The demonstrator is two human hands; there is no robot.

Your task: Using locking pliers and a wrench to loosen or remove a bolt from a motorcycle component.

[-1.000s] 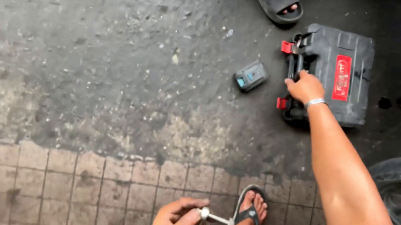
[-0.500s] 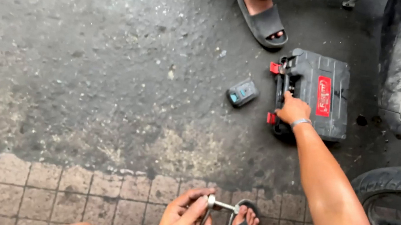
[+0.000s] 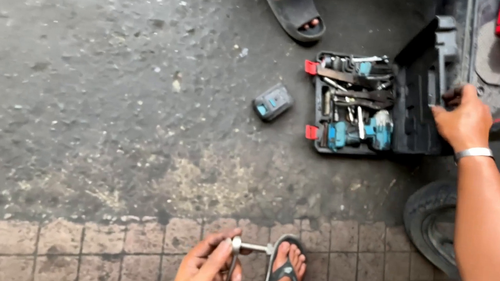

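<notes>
The tool case (image 3: 383,108) lay open on the pavement — the right hand (image 3: 464,121) gripped the edge of its raised lid (image 3: 422,96). Well below the case, the left hand (image 3: 206,273) pinched a metal bolt (image 3: 249,246); a battery pack (image 3: 272,101) sat just left of the case.

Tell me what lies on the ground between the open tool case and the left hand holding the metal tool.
In the head view, only bare stained concrete and paving tiles lie between the open tool case and the left hand gripping the metal tool.
</notes>
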